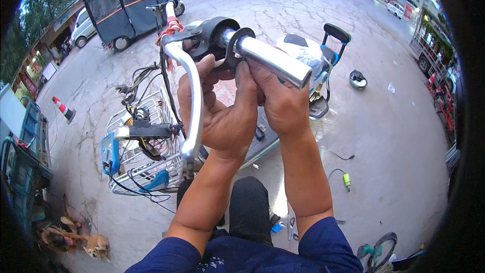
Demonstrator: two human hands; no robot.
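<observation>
A bare chrome handlebar (pixel 273 61) points toward me and to the right, with a silver brake lever (pixel 189 96) hanging from its left side. Around the bar sits a black control housing (pixel 214 35), and a black ring-like part of it stands apart nearer the bar's end. My left hand (pixel 222 106) pinches the lower side of this housing, its fingers bent behind the lever. Close beside it, my right hand (pixel 280 98) grips the housing's lower edge under the bar; its fingertips are partly hidden. Red material (pixel 173 25) is wrapped around the bar farther off.
Below left is a white wire basket (pixel 146 151) with loose cables and a blue-framed part (pixel 109 154). A green-handled tool (pixel 347 179) and pliers-like tool (pixel 292 227) lie on the pavement. A dog (pixel 97 246), traffic cone (pixel 63 109) and covered three-wheeler (pixel 129 7) are around.
</observation>
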